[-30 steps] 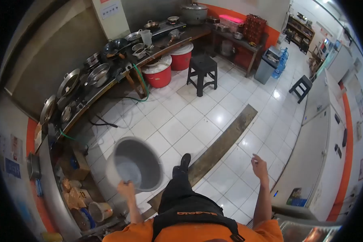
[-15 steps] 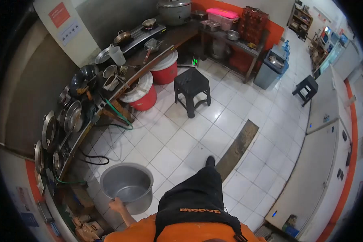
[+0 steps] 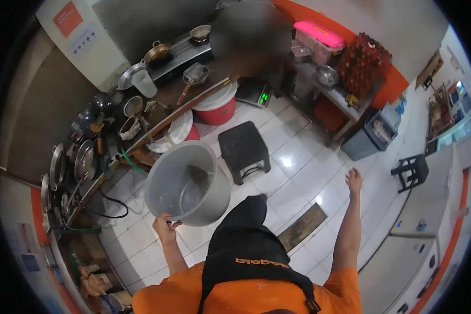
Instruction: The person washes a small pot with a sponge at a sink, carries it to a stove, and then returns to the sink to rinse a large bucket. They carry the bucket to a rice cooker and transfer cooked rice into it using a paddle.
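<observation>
White floor tiles (image 3: 298, 167) spread out below you, and a long counter (image 3: 157, 104) crowded with pans runs up your left side. Your left hand (image 3: 165, 226) is clamped on the near rim of a big grey pot (image 3: 188, 183), fingers curled over the edge. You carry the pot in front of your left hip, clear of the floor and tilted so its mouth faces you. A dark patch shows on its far inner wall; you cannot tell what it is. In the view the pot sits just left of a black stool (image 3: 243, 149) and below a red tub (image 3: 217, 104) with a white lid.

Your right hand (image 3: 354, 180) is out to the side on a nearly straight arm, fingers loosely spread, gripping nothing, above the tiles. Beyond it stand a grey bin (image 3: 369, 136) and a second stool (image 3: 411, 170). A dark drain strip (image 3: 301, 226) lies in the floor between your apron and that arm.
</observation>
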`<act>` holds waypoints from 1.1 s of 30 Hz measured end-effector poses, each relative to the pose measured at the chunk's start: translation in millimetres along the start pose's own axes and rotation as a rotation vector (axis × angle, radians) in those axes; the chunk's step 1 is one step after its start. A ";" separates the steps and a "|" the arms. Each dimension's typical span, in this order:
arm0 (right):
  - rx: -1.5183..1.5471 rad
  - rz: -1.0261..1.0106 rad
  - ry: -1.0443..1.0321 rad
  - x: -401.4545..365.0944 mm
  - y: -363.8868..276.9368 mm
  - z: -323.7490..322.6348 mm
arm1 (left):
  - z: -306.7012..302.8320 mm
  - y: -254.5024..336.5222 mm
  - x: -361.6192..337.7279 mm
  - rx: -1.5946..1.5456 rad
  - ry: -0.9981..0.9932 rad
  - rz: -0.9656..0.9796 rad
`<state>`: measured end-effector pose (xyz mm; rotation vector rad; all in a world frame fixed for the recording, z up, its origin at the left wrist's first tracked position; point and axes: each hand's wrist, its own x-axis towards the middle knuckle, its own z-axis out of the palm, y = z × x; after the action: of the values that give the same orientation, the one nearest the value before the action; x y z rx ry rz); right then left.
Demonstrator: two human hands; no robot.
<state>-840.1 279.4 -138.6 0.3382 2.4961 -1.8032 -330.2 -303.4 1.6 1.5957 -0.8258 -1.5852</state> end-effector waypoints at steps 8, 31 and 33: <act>-0.164 -0.292 -0.291 200.6 -68.2 105.8 | 295.8 18.3 13.1 0.026 -0.029 0.156; -0.583 -0.126 -0.664 585.5 -120.4 264.5 | 960.7 15.3 201.0 -0.140 -0.090 0.020; -0.476 -0.179 -0.689 659.7 -208.9 323.3 | 981.7 -11.1 227.4 -0.135 -0.102 0.013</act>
<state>-1555.1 11.5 -154.9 -0.4595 2.3500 -1.0328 -1302.7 -545.3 -104.3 1.4223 -0.7639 -1.6876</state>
